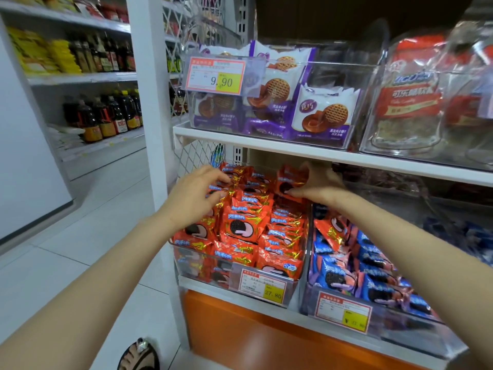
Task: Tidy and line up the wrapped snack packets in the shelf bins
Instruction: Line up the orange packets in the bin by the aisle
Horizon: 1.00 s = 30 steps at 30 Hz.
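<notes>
A clear bin (186,259) on the lower shelf is heaped with red wrapped cookie packets (241,225), several lying crooked. My right hand (318,182) pinches one upright red packet (289,180) at the bin's back right. Fingers of my left hand (198,190) curl down onto the packets at the back left; whether they grip one cannot be made out. The neighbouring clear bin (309,297) to the right holds blue wrapped packets (336,273) with a red one on top.
The white upper shelf edge (293,149) hangs just above both hands. On it stand clear bins of purple waffle packets (324,116) and red bagged snacks (408,102). Price tags (264,287) front the bins. Bottles fill an aisle shelf at left. An orange base panel lies below.
</notes>
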### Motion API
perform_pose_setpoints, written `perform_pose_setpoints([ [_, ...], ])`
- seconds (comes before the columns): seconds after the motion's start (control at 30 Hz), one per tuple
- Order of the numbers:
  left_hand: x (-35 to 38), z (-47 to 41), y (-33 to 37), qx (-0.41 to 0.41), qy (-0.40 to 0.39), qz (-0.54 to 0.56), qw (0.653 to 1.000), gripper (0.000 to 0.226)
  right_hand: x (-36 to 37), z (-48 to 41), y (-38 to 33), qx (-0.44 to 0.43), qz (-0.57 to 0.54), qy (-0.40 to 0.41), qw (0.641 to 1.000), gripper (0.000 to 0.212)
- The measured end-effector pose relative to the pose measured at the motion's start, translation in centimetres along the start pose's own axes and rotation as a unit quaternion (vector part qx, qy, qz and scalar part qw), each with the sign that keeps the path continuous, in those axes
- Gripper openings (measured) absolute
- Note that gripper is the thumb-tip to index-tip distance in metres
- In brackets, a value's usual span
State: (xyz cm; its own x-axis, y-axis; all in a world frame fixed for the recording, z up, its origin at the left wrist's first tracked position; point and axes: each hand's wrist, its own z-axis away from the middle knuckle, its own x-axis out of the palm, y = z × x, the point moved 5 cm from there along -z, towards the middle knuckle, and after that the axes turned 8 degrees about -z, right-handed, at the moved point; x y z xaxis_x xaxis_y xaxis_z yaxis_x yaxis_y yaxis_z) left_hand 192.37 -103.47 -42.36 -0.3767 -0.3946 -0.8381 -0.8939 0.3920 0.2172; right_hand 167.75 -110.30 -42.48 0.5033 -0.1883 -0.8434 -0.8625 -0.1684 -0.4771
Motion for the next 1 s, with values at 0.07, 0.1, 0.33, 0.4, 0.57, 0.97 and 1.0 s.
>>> perform_pose_setpoints([
  [0.07, -0.4, 0.5, -0.8, -0.032, 0.006, 0.003, 0.999, 0.025, -1.4, 0.9, -0.1, 0.001, -0.177, 0.043, 0.983, 0.068],
  [0.1, -0.6, 0.9, -1.1, -0.045, 0.010, 0.009, 0.999, 0.023, -2.0, 1.6, -0.3, -0.006, -0.262, 0.055, 0.963, 0.065],
  [0.33, -1.4, 4.2, -0.8, -0.106, 0.048, 0.076, 0.990, 0.016, 2.1, 9.0, -7.0, -0.051, -0.332, -0.136, 0.932, 0.042],
  [0.4, -1.1, 4.8, -0.6, -0.121, 0.040, 0.072, 0.989, 0.015, 4.1, 9.7, -8.1, -0.071, -0.269, -0.142, 0.950, 0.045],
  [0.57, 0.3, 5.7, -0.4, -0.112, -0.005, 0.066, 0.991, 0.005, 6.3, 10.0, -7.8, -0.115, -0.116, -0.108, 0.981, 0.052],
  [0.97, 1.1, 5.0, 1.7, -0.074, -0.070, 0.153, 0.983, 0.035, 4.1, 11.0, -9.1, -0.200, -0.062, -0.007, 0.978, 0.028],
  [1.0, 0.8, 4.8, 1.8, -0.084, -0.054, 0.178, 0.979, 0.038, 3.2, 10.5, -8.9, -0.166, -0.109, -0.033, 0.980, 0.026],
])
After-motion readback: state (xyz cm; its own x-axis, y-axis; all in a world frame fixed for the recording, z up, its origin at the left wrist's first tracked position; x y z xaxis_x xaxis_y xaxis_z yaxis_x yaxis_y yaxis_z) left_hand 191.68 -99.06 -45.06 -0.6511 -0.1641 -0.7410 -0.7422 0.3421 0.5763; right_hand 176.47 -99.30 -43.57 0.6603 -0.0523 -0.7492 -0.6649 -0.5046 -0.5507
